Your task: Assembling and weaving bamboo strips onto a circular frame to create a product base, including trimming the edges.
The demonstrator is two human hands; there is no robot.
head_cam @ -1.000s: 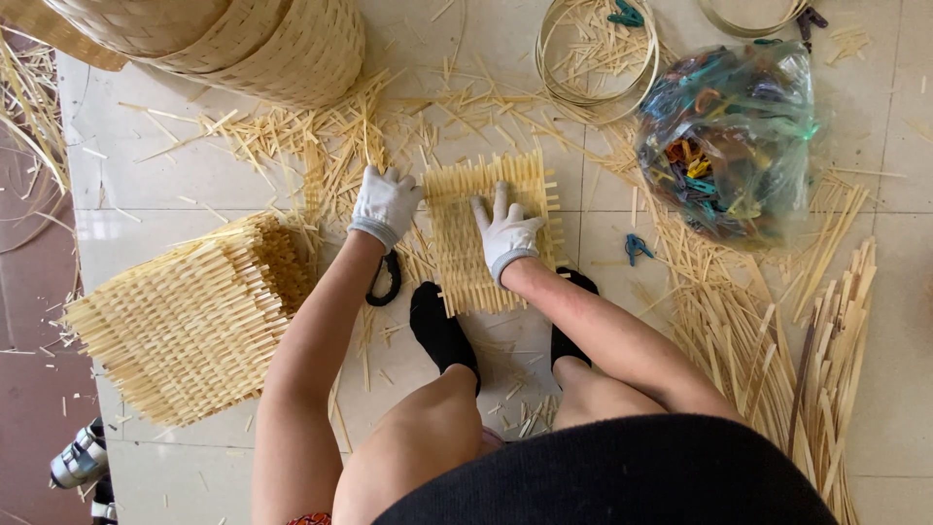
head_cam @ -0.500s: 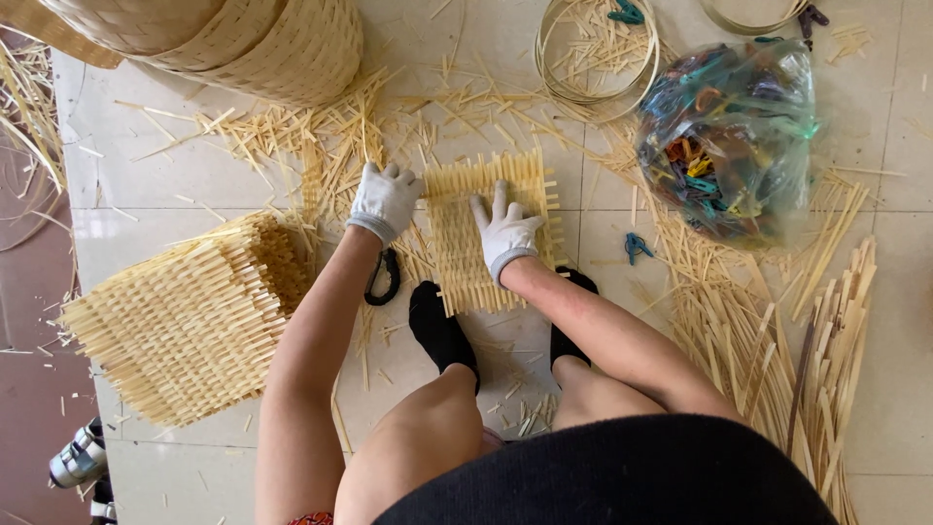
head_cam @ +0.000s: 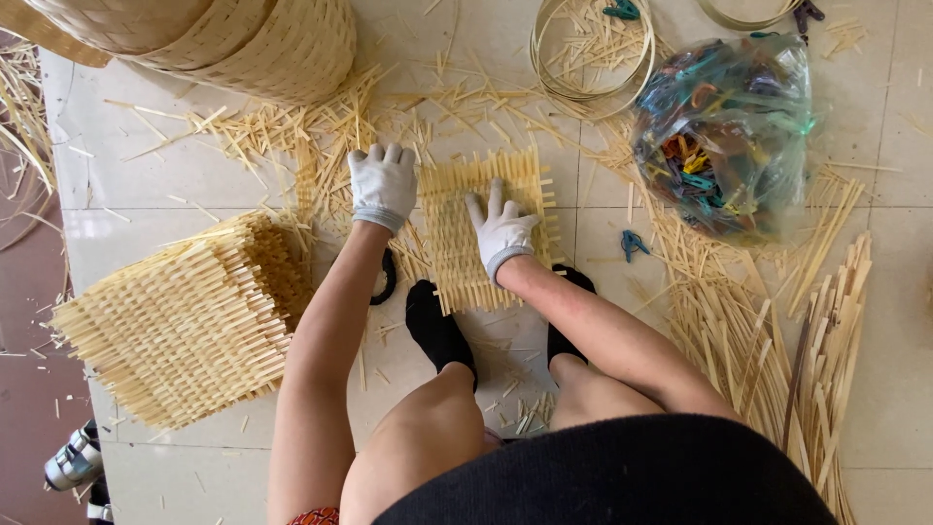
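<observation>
From the head view, a pale woven bamboo mat (head_cam: 486,228) lies flat on the tiled floor (head_cam: 175,175) just ahead of the person's black-socked feet, its strip ends fraying out at every edge. The gloved right hand (head_cam: 501,228) presses flat on it, fingers spread, while the gloved left hand (head_cam: 382,185) rests open at its left edge, holding nothing. A stack of finished mats (head_cam: 185,321) lies left, a bag of coloured clips (head_cam: 724,131) right, loose strips (head_cam: 777,331) crowding the right side.

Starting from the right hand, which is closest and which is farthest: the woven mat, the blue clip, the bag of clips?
1. Woven mat: under the right hand, touching.
2. Blue clip: on the floor to its right.
3. Bag of clips: farther right and up.
</observation>
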